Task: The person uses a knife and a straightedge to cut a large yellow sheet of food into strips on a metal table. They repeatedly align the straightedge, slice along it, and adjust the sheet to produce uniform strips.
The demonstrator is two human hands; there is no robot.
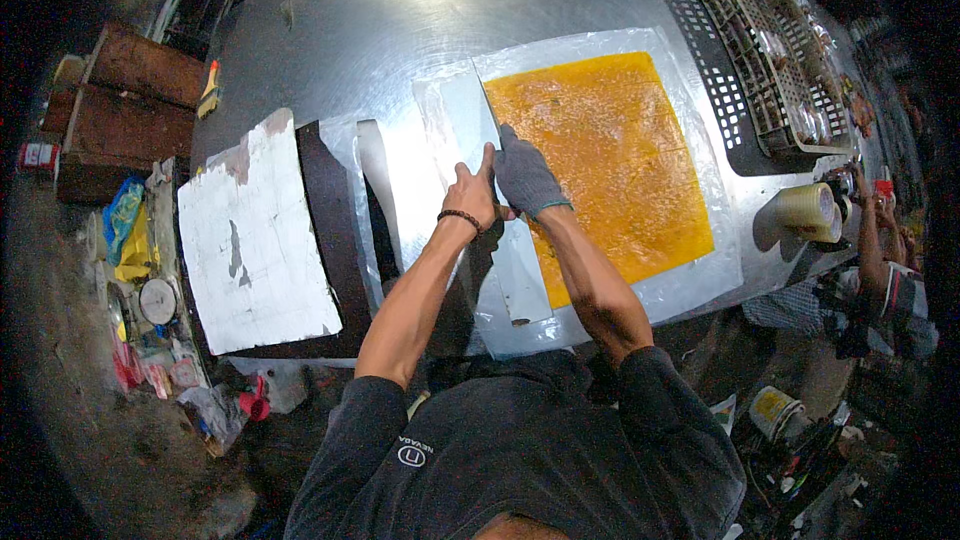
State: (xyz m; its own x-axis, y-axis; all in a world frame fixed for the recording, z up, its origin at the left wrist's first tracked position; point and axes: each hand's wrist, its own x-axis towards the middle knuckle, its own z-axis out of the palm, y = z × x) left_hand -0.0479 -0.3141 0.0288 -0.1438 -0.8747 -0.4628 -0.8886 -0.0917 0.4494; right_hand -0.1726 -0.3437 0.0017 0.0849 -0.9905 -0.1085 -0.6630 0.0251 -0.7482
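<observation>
A flat orange-yellow slab point(607, 180) with a glossy, speckled surface lies on a clear plastic sheet point(697, 270). Along its left edge runs a pale, flat straight strip point(525, 289). My left hand point(471, 195), bare with a beaded bracelet, rests on this strip with the fingers spread. Beside it, my right hand point(529, 172) wears a grey knitted glove and lies at the boundary of strip and slab. A thin dark edge point(484, 90) runs up from the gloved fingertips; whether it belongs to a blade is unclear. The right palm is hidden.
A worn white board point(255, 240) lies at the left of the metal table point(337, 52). A brush point(210, 94) sits at its left edge. Plastic crates point(780, 60) and tape rolls point(810, 210) stand at the right. Another person's arm point(870, 240) shows at far right.
</observation>
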